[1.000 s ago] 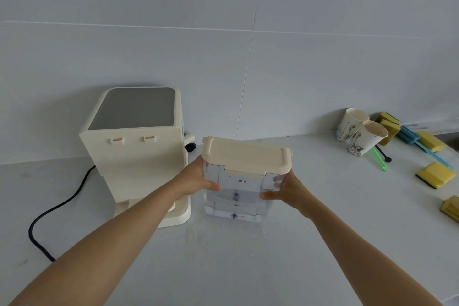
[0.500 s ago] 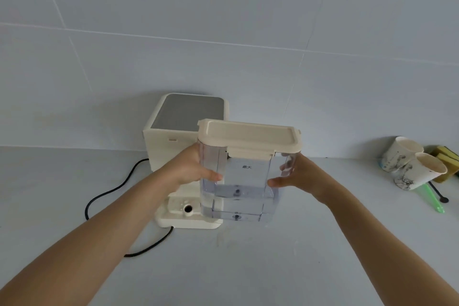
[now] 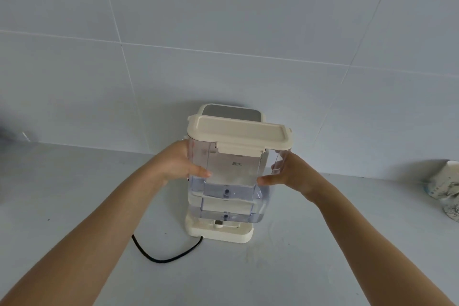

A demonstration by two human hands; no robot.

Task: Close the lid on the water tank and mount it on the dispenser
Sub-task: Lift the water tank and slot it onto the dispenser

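Observation:
A clear plastic water tank [image 3: 229, 189] with a cream lid [image 3: 238, 134] shut on top hangs upright in the air. My left hand [image 3: 180, 163] grips its left wall and my right hand [image 3: 289, 172] grips its right wall. Some water lies in the tank's bottom. Directly behind and below it stands the cream dispenser [image 3: 219, 233], whose grey top [image 3: 232, 113] shows above the lid and whose base plate shows under the tank. The tank's bottom is just above that base plate. The tank hides most of the dispenser's body.
A black power cord [image 3: 164, 254] curls over the grey counter [image 3: 74, 194] from the dispenser's base toward me. Patterned paper cups [image 3: 444, 186] lie at the right edge. A tiled wall [image 3: 223, 32] rises right behind the dispenser.
Both hands have carried the tank from beside the dispenser to directly in front of it, above its base plate. My view has swung left, so the cups sit at the frame's edge.

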